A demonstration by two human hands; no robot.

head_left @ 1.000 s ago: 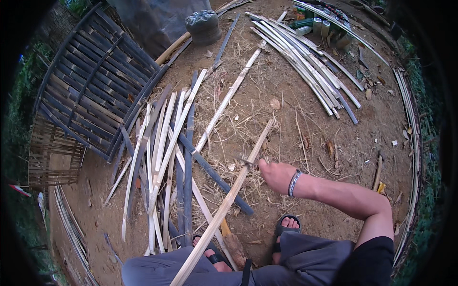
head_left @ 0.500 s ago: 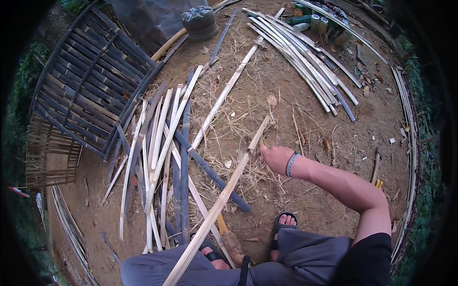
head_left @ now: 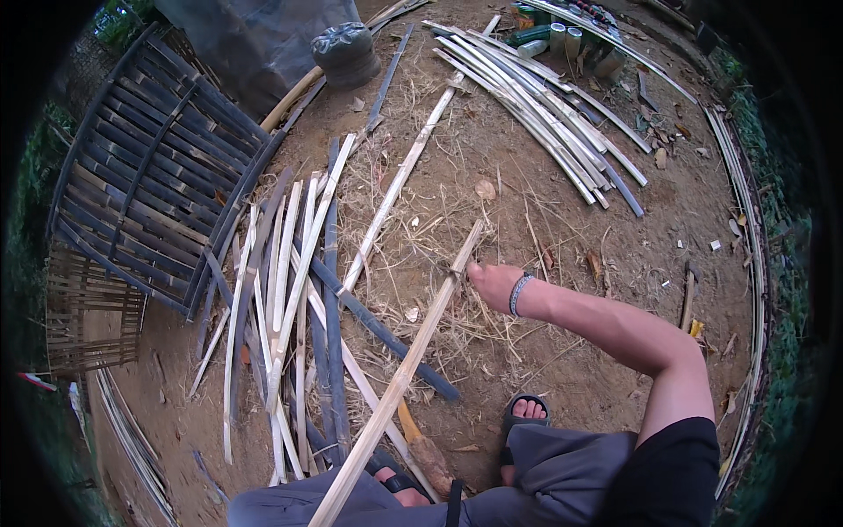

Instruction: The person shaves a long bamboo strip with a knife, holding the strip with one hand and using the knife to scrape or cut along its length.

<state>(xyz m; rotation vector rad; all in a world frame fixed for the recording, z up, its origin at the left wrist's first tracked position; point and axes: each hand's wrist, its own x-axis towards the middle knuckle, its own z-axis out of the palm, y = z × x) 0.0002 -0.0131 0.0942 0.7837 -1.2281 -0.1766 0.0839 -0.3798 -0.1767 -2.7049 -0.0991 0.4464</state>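
A long pale split-bamboo strip (head_left: 397, 383) slants from my lap at the bottom up to the middle of the view. My right hand (head_left: 493, 286), with a woven band at the wrist, is closed in a fist beside the strip's far part. Something thin and dark crosses the strip right by my fingers; its kind is too small to tell, and the fist hides most of it. My left hand is outside the view. Between my sandalled feet lies a club-like piece of wood (head_left: 428, 457), partly under the strip.
Pale and dark bamboo strips (head_left: 294, 290) lie heaped at left, another bundle (head_left: 549, 110) at the far right. A slatted dark bamboo panel (head_left: 158, 167) stands at far left. A filled plastic bag (head_left: 346, 57) and bottles (head_left: 530, 37) sit behind. A hammer-like tool (head_left: 689, 297) lies at right.
The whole view has shifted slightly, so the ground things appear a little further left. My right hand stays closed beside the strip, nearly in the same place along it.
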